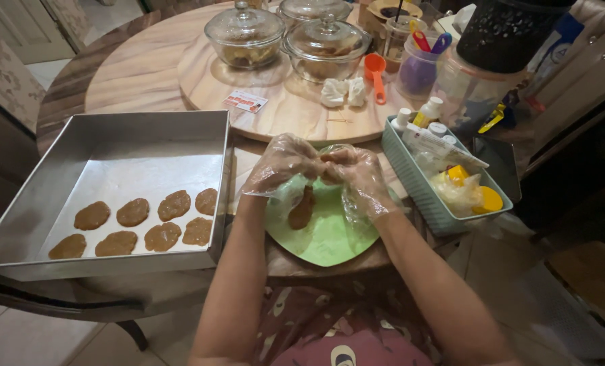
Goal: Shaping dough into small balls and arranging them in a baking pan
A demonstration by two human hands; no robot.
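- Round wooden table (133, 68) with a raised turntable (282, 112); dim kitchen light.
- Left hand (282, 166) and right hand (360, 176), both in loose clear plastic gloves, meet over a green plate (329, 237). Fingers curled, pinching a brown dough piece (302, 209) that hangs down to the plate.
- Judgement: press evenly, keep glove slack out of the dough, match the flat ovals already laid.
- Metal baking tray (113, 135) just left of the plate holds eight flattened dough patties (174, 205) in two rows; far half bare.
- Teal basket (418, 186) of bottles crowds the right elbow side.
- Lidded glass bowls (323, 44), orange scoop (377, 71) farther back.
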